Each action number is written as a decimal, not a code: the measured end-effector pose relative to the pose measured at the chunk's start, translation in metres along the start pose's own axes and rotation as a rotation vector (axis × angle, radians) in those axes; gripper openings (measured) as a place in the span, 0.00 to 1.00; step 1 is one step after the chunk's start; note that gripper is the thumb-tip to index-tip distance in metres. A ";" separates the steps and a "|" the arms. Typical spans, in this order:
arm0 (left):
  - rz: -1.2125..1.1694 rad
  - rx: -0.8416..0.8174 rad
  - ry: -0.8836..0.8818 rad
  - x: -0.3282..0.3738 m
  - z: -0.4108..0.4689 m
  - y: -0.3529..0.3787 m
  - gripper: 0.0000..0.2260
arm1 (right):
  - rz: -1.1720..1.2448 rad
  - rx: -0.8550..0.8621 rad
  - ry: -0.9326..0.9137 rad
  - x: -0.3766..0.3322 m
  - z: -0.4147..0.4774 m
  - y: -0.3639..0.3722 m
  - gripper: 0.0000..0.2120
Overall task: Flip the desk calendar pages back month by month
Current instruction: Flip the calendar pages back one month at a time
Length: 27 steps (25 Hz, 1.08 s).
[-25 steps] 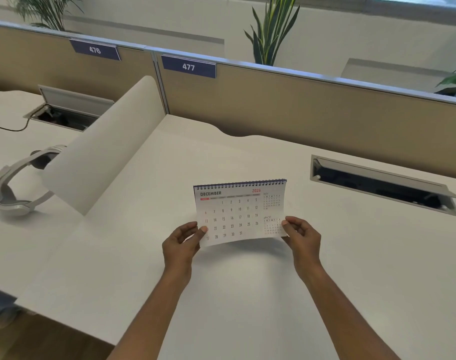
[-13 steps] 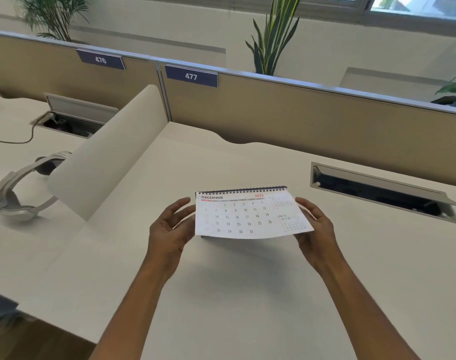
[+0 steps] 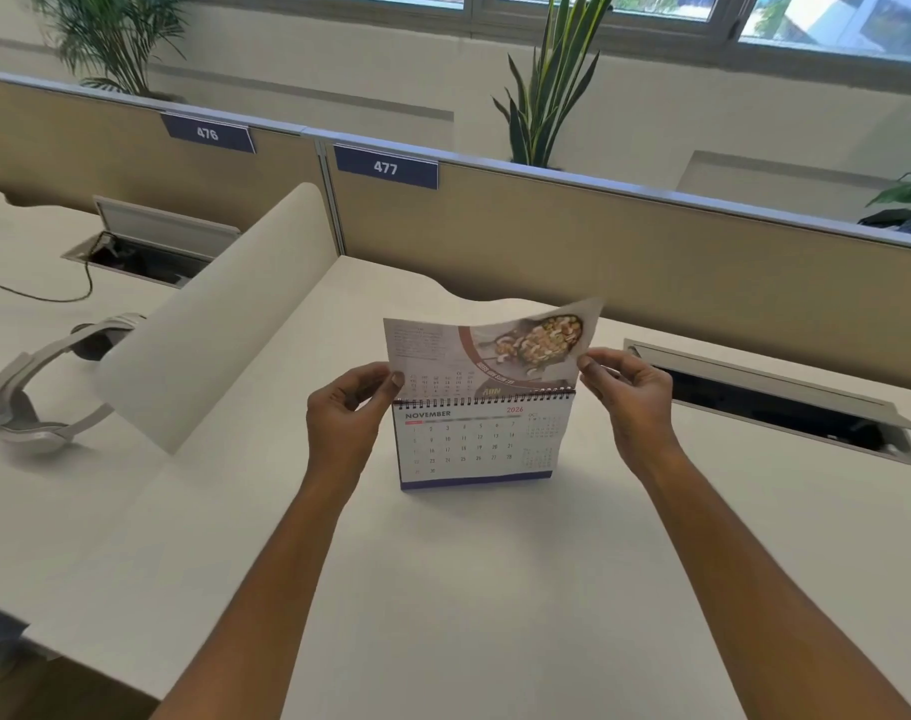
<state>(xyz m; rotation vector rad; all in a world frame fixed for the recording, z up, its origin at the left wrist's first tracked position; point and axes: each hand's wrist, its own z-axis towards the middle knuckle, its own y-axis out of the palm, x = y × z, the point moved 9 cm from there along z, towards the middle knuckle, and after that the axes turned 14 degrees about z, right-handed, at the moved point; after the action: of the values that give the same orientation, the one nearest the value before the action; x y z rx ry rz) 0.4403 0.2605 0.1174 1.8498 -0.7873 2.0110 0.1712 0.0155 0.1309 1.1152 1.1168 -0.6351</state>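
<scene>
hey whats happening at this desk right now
A person is flipping a spiral-bound desk calendar that stands on the white desk. Both hands pinch one lifted page, the left hand at its left edge and the right hand at its right edge, holding it up above the spiral so its back, printed with a food picture, faces the camera. The page now showing at the front reads November 2026. A white headset lies on the neighbouring desk to the left.

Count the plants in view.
3: one far left, one center, one at the right edge, all behind the partition. Others may be hidden.
</scene>
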 end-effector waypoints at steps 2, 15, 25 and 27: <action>0.019 0.014 -0.004 -0.002 0.006 -0.001 0.08 | -0.014 0.000 -0.007 0.002 0.007 0.001 0.04; 0.075 0.054 -0.142 -0.021 0.038 0.004 0.10 | -0.147 0.058 0.035 0.023 0.031 0.000 0.08; -0.062 0.048 -0.328 -0.059 0.032 0.008 0.05 | -0.076 0.153 0.226 0.056 0.024 -0.019 0.09; -0.097 0.086 -0.334 -0.069 0.024 0.003 0.03 | -0.048 0.183 0.235 0.062 0.016 -0.033 0.09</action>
<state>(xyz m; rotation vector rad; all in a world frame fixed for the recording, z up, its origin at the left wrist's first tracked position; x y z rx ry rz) 0.4674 0.2541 0.0501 2.2642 -0.6859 1.7248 0.1714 -0.0037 0.0614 1.3488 1.3088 -0.6664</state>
